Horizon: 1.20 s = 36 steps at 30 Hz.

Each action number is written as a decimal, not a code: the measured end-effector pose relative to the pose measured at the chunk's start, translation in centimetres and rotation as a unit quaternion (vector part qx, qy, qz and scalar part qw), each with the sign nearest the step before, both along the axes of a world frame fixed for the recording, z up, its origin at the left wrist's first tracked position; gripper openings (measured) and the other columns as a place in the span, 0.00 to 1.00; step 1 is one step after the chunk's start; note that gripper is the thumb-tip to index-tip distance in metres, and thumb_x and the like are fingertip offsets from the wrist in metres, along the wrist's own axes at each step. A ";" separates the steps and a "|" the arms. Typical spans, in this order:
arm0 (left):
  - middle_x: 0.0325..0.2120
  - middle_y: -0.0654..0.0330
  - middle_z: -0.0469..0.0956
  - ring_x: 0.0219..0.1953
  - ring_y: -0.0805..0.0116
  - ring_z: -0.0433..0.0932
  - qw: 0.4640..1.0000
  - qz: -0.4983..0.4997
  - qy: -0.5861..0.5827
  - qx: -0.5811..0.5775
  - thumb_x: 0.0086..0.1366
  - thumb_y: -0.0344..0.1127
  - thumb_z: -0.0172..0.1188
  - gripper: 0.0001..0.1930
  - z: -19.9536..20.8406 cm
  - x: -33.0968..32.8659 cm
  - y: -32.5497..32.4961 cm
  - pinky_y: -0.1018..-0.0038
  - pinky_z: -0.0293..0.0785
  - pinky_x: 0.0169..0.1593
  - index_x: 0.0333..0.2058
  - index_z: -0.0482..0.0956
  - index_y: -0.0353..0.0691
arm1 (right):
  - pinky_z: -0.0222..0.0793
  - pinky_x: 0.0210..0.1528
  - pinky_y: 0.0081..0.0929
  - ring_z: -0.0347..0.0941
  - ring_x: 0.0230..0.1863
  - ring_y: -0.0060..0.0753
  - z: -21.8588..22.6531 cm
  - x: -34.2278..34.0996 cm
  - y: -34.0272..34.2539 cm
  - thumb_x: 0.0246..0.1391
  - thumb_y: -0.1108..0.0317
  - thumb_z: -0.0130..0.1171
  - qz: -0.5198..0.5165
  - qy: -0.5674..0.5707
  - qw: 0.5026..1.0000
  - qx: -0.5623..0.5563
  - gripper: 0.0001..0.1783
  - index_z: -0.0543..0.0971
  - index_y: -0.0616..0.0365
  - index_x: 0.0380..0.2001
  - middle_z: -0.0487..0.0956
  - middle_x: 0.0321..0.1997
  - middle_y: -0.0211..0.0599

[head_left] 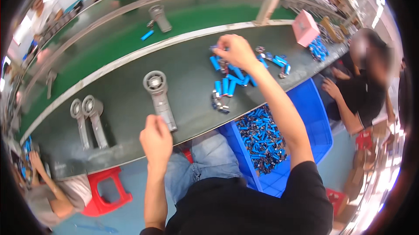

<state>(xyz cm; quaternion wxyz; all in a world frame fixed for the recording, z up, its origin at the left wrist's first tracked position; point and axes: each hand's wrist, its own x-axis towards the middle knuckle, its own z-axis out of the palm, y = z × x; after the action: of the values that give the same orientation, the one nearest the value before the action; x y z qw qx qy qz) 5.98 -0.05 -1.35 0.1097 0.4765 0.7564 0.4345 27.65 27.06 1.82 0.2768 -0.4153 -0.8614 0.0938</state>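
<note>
A grey handheld fan casing (160, 99) lies on the dark green work surface, round head away from me, handle towards me. My left hand (156, 141) is closed beside the lower end of its handle; whatever its fingers hold, if anything, is hidden. Further right, my right hand (237, 51) reaches over a loose group of blue battery cells (235, 75) with small boards and wires. Its thumb and fingers pinch a small blue piece, seemingly a battery cell (213, 48), mostly covered by the fingers. More blue cells (279, 61) lie right of that wrist.
Two more fan casings (95, 121) lie at left. A blue bin (251, 171) full of cells stands below the table edge. Beyond the pale rail (131, 60), a fan part (160, 18) and a blue cell (147, 35) lie on the green belt. A pink box (305, 28) and co-workers are nearby.
</note>
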 end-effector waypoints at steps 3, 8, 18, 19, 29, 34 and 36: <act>0.11 0.57 0.65 0.15 0.69 0.62 0.999 -0.011 -0.001 -0.033 0.70 0.37 0.55 0.14 0.7 0.0 -0.4 0.67 0.60 0.23 0.29 0.74 0.33 | 0.74 0.39 0.30 0.78 0.32 0.29 0.8 0.7 -0.9 0.45 0.64 0.71 0.002 0.051 0.995 -0.087 0.13 0.80 0.62 0.27 0.81 0.26 0.35; 0.10 0.62 0.66 0.14 0.74 0.61 0.996 -0.015 -0.065 -0.065 0.68 0.40 0.60 0.15 1.7 -1.5 -1.5 0.72 0.59 0.22 0.29 0.77 0.33 | 0.72 0.50 0.24 0.75 0.41 0.21 3.5 -0.4 -3.2 0.50 0.71 0.69 0.032 0.218 0.968 -0.120 0.17 0.79 0.62 0.43 0.80 0.38 0.30; 0.18 0.56 0.74 0.18 0.66 0.71 0.998 0.021 -0.065 0.005 0.65 0.34 0.62 0.09 3.4 -2.8 -0.6 0.68 0.65 0.25 0.30 0.78 0.33 | 0.70 0.52 0.21 0.76 0.46 0.22 6.8 -2.0 -6.5 0.55 0.72 0.66 0.079 0.346 0.922 -0.155 0.18 0.79 0.65 0.49 0.80 0.43 0.32; 0.23 0.55 0.76 0.22 0.65 0.73 0.996 -0.002 -0.057 0.074 0.65 0.31 0.62 0.07 3.9 -3.0 -0.4 0.69 0.67 0.28 0.32 0.78 0.33 | 0.71 0.53 0.23 0.76 0.47 0.23 7.2 -2.6 -7.3 0.56 0.74 0.64 0.094 0.351 0.916 -0.169 0.16 0.79 0.65 0.47 0.80 0.45 0.36; 0.50 0.55 0.79 0.53 0.61 0.74 0.917 -0.233 -0.172 0.274 0.57 0.26 0.67 0.19 6.2 -3.8 2.2 0.67 0.71 0.55 0.49 0.82 0.39 | 0.74 0.50 0.30 0.78 0.45 0.33 4.1 -8.3 -14.4 0.59 0.69 0.61 0.308 0.420 0.701 -0.487 0.11 0.70 0.54 0.42 0.79 0.50 0.44; 0.49 0.50 0.80 0.56 0.60 0.75 0.838 -0.288 -0.365 0.287 0.60 0.23 0.65 0.15 4.2 -5.4 0.3 0.65 0.70 0.60 0.46 0.80 0.32 | 0.73 0.48 0.29 0.78 0.44 0.30 3.3 -9.9 -15.5 0.63 0.65 0.58 0.245 0.342 0.712 -0.563 0.15 0.74 0.59 0.51 0.80 0.47 0.38; 0.46 0.46 0.80 0.53 0.57 0.78 0.823 -0.283 -0.392 0.299 0.63 0.25 0.62 0.14 4.3 -5.9 -0.5 0.62 0.72 0.60 0.48 0.77 0.30 | 0.71 0.42 0.24 0.76 0.38 0.23 2.5 -9.5 -15.1 0.63 0.65 0.58 0.205 0.294 0.787 -0.501 0.15 0.78 0.61 0.50 0.80 0.42 0.31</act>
<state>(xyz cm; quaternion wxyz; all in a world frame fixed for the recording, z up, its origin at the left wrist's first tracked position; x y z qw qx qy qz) 0.04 -0.53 2.94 0.3674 0.4681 0.3150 0.7394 18.18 11.96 4.35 0.2440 -0.2613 -0.6351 0.6847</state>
